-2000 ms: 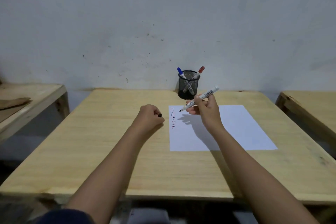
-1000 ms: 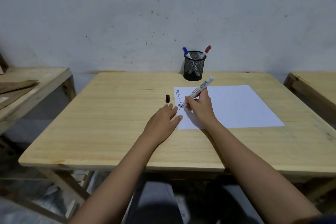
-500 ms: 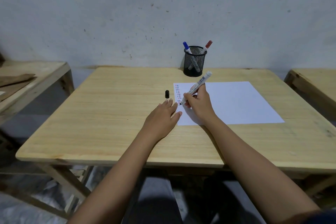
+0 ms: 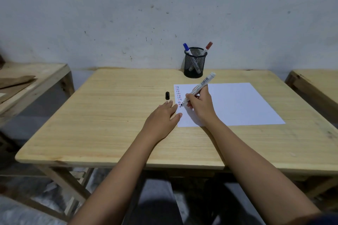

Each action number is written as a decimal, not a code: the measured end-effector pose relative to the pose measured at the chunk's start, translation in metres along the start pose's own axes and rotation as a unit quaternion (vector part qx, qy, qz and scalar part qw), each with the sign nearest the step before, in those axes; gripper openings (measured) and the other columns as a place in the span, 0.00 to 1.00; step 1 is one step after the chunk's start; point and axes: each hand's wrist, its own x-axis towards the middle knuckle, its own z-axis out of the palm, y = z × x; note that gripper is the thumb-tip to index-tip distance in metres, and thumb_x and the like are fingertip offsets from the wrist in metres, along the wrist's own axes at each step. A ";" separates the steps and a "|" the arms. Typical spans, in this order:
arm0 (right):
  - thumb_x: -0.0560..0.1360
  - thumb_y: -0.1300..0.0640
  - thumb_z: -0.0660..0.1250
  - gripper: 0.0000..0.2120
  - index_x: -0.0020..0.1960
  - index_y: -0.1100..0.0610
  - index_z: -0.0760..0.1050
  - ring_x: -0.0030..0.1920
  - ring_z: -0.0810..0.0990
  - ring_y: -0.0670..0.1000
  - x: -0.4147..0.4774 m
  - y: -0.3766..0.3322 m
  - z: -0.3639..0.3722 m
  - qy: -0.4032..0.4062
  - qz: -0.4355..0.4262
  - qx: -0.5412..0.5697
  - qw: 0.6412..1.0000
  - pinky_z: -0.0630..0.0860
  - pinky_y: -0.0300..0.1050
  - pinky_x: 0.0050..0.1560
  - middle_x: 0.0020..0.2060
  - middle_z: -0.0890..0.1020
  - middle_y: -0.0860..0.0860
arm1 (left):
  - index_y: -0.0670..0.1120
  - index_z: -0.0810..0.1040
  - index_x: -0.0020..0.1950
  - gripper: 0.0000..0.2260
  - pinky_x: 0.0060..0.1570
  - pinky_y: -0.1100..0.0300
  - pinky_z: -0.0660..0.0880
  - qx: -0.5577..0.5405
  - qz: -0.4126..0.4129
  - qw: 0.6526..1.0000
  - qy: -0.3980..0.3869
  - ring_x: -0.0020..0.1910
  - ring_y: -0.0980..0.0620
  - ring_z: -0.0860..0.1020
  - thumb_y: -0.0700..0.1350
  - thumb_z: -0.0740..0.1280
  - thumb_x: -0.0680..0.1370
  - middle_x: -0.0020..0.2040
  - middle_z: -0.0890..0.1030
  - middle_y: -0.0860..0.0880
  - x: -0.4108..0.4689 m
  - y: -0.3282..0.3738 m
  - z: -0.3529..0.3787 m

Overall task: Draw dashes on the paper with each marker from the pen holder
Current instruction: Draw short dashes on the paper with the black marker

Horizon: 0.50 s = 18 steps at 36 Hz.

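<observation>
Marker (image 4: pixel 198 89) tip lower along dashes (image 4: pixel 178 96)

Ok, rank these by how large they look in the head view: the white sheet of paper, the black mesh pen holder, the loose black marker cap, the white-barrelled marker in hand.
1. White sheet of paper
2. Black mesh pen holder
3. White-barrelled marker, longer than the holder is tall but far thinner, so that order is unsure
4. Loose black marker cap

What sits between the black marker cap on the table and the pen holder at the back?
Nothing: the head view shows only bare table between the black cap and the pen holder. The paper begins just right of that stretch.
</observation>
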 end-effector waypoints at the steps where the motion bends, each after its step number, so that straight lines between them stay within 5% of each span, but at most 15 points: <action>1: 0.76 0.63 0.62 0.09 0.50 0.58 0.62 0.35 0.75 0.50 0.000 0.000 -0.001 0.010 0.002 0.012 1.000 0.75 0.37 0.33 0.41 0.75 0.57 | 0.48 0.65 0.72 0.21 0.69 0.59 0.57 -0.007 -0.002 1.000 0.003 0.75 0.53 0.57 0.52 0.56 0.80 0.76 0.62 0.50 0.000 0.000 -0.001; 13: 0.80 0.58 0.57 0.06 0.44 0.53 0.64 0.31 0.77 0.49 0.008 -0.016 -0.016 0.062 0.043 0.134 0.988 0.76 0.38 0.34 0.38 0.79 0.55 | 0.45 0.74 0.64 0.17 0.58 0.62 0.61 -0.059 0.007 0.998 0.013 0.70 0.51 0.62 0.51 0.60 0.79 0.70 0.68 0.48 0.004 -0.004 -0.004; 18: 0.79 0.58 0.59 0.05 0.45 0.53 0.66 0.34 0.78 0.50 0.013 -0.021 -0.028 0.060 0.078 0.178 0.979 0.74 0.37 0.32 0.45 0.79 0.58 | 0.43 0.77 0.58 0.13 0.54 0.72 0.68 -0.166 0.004 0.979 0.120 0.58 0.55 0.70 0.47 0.64 0.77 0.55 0.72 0.53 0.010 -0.006 -0.003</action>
